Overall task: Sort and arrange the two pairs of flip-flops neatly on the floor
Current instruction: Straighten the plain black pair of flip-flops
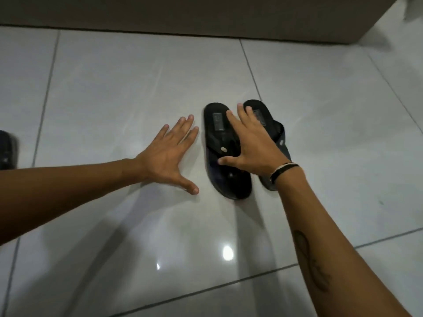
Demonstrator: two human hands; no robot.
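Right hand spread over black flip-flops, left hand flat beside

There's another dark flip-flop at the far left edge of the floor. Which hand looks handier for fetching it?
Left, probably. The left hand is open, empty and on that side of the floor, nearer the flip-flop. The right hand is spread over the pair.

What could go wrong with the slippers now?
The right hand lies spread over both black flip-flops, so a push might skew the pair apart. The floor looks shiny, so they could slide too far. Another flip-flop sits far left, easily forgotten.
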